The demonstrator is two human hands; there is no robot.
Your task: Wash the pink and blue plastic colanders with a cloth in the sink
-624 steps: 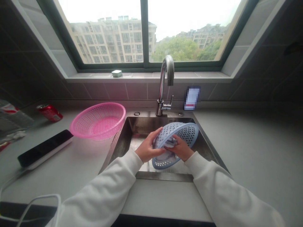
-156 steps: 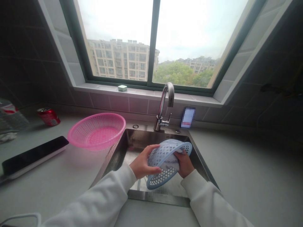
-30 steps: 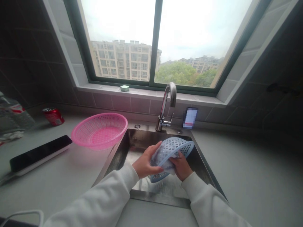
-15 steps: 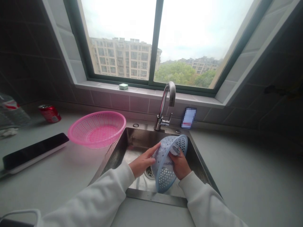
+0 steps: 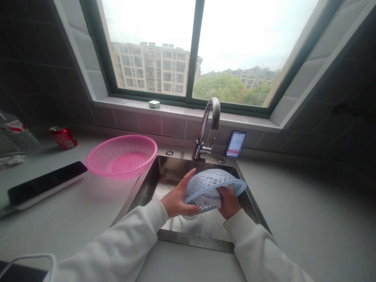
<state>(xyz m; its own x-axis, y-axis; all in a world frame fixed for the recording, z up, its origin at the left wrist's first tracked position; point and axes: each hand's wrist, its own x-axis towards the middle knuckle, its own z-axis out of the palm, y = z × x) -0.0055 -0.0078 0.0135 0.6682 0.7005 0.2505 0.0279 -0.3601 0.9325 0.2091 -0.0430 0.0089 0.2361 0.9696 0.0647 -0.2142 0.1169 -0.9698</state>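
A pale blue plastic basket (image 5: pixel 216 178) with cut-out holes is held tilted over the steel sink (image 5: pixel 196 239), its mouth facing me and downward. My left hand (image 5: pixel 178 197) grips its left rim, with the thumb along the front edge and the fingers behind. Inside the basket, my right hand (image 5: pixel 229 201) is closed on a white cloth (image 5: pixel 212 197) pressed against the inner wall. The right fingertips are partly hidden by the cloth and rim. Behind the basket stands the chrome faucet (image 5: pixel 202 129); no water stream shows.
On the counter to the left are a pink basket (image 5: pixel 122 156), a red can (image 5: pixel 63 137), a clear bottle (image 5: pixel 17 133) and a long black-topped white box (image 5: pixel 48 186). A blurred phone (image 5: pixel 235 144) leans against the wall. A small green box (image 5: pixel 154 104) sits on the sill.
The blue basket has turned from nearly upright on edge to a flatter tilt, its rim swinging to the right. My left hand has shifted from its outer side to gripping the rim.
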